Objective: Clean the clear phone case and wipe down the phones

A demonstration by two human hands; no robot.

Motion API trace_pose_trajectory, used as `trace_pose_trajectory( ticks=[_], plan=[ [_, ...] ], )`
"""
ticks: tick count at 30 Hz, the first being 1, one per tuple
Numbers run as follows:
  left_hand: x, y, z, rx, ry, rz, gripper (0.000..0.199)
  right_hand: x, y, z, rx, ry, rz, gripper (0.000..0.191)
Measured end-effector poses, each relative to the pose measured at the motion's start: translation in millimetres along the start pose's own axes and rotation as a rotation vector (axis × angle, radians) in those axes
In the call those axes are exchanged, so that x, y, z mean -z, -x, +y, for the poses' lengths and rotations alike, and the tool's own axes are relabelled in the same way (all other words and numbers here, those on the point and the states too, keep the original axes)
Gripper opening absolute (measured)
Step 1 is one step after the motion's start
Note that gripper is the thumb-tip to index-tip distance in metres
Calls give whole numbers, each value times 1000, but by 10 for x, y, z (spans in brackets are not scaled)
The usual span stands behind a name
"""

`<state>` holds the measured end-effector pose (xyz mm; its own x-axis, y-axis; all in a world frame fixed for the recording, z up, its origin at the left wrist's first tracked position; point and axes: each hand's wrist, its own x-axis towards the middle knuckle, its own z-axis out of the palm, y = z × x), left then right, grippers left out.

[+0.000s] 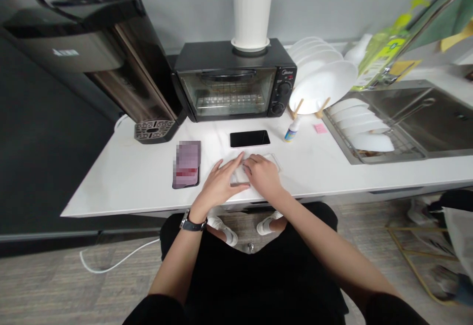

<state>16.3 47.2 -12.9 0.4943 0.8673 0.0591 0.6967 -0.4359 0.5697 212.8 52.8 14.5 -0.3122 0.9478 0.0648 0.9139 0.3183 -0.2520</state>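
Observation:
My left hand (220,182) and my right hand (263,176) meet over a thin clear plastic packet (263,163) lying on the white counter (129,187). Fingers of both hands press on it and cover much of it, so its contents cannot be made out. A black smartphone (250,139) lies face up just beyond my hands. To the left of my left hand is a second phone (186,164) in a pinkish cover, its back blurred. A small white bottle with a blue cap (292,130) stands to the right of the black smartphone.
A black toaster oven (229,81) stands behind the phones, a white cylinder (252,10) on top. White plates (321,86) lean in a wire dish rack (373,143) beside a steel sink (424,113). A black water dispenser (74,54) stands left. A pink sticky note (320,128) lies on the counter.

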Motion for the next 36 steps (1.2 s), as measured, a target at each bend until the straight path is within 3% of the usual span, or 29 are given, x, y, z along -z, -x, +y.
trace_pose_trajectory(
  ticks=[4, 10, 17, 23, 30, 36],
  plan=[
    [-36, 10, -23, -29, -18, 26, 100, -39, 7, -52, 119, -241, -40, 22],
    [-13, 19, 11, -12, -16, 1, 101, 73, 140, 238, 186, -341, -137, 8],
    [39, 27, 94, 12, -11, -34, 100, 250, 302, 590, -5, -86, -85, 13],
    [50, 16, 90, 20, 3, -40, 102, 261, 386, 833, -156, 82, 73, 15],
    [59, -8, 70, 20, 18, -61, 103, 77, 130, 540, -189, -39, 139, 17],
    [-12, -3, 2, -3, 12, -12, 101, -84, 6, -5, 58, -218, 11, 22]
  ],
)
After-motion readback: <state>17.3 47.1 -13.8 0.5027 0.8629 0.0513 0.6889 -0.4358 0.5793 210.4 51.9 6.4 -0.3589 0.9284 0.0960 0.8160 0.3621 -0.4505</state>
